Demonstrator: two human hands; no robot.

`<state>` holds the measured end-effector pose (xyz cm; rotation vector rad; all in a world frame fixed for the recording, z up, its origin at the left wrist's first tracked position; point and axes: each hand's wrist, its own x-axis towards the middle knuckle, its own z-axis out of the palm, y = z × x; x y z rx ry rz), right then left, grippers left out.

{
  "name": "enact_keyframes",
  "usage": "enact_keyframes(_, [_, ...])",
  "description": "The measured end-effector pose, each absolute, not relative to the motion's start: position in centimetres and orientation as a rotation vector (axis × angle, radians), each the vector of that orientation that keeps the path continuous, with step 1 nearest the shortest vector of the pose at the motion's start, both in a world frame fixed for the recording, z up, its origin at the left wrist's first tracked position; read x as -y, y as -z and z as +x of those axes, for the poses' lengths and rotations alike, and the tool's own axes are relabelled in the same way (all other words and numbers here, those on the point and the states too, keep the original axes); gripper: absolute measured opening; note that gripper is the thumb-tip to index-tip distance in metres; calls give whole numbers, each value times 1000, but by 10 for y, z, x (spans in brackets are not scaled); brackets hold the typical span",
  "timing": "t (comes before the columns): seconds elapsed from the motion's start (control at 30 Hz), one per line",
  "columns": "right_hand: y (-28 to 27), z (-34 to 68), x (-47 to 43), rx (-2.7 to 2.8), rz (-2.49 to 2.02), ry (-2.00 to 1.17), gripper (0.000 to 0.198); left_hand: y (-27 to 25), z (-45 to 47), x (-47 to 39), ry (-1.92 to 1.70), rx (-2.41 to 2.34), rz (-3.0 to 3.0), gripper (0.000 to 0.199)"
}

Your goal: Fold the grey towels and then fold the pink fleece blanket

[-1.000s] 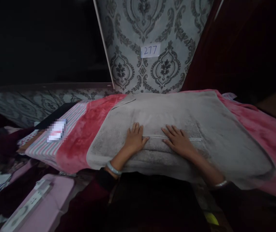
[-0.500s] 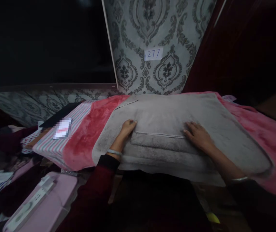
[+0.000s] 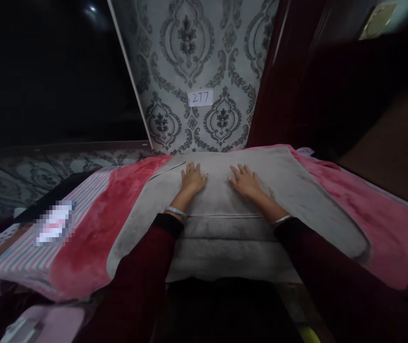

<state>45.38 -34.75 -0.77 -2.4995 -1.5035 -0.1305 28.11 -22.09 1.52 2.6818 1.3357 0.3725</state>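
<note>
A large grey plush cloth (image 3: 218, 190) lies spread over a pink-red blanket (image 3: 93, 224), with a folded edge and layered strips showing across its near half. My left hand (image 3: 192, 180) rests on the cloth left of the middle, fingers spread and pointing toward the wall. Right of it, my right hand (image 3: 245, 182) lies flat on the same cloth, its fingers apart too. Neither hand grasps anything. A short dark slit or crease marks the cloth's far left corner.
Behind the cloth stands a patterned wall with a paper label (image 3: 200, 98) reading 277. A dark screen (image 3: 54, 76) fills the left. Striped fabric (image 3: 35, 252) carries a blurred-out item (image 3: 54, 223). At lower left is a pink case (image 3: 61, 321); dark red furniture (image 3: 279, 95) stands right.
Both hands have moved up the cloth toward the wall, away from the folded edge, and closer together. My left fingers have opened out from a curled pose. The view has shifted right.
</note>
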Motion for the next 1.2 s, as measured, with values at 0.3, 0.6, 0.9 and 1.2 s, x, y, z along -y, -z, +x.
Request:
enact_keyframes(0.3, [46, 462, 337, 1579, -2502, 111, 61, 26, 282, 207, -85, -1330, 2762, 67])
enact_keyframes(0.6, [43, 500, 358, 1300, -2627, -57, 63, 27, 286, 200, -132, -1310, 2799, 67])
enact_keyframes(0.9, [58, 514, 409, 1324, -2545, -184, 64, 28, 284, 206, -556, -1247, 2695, 51])
enact_keyframes(1.2, [78, 488, 462, 1120, -2392, -75, 61, 21, 266, 203, -634, -1469, 2368, 55])
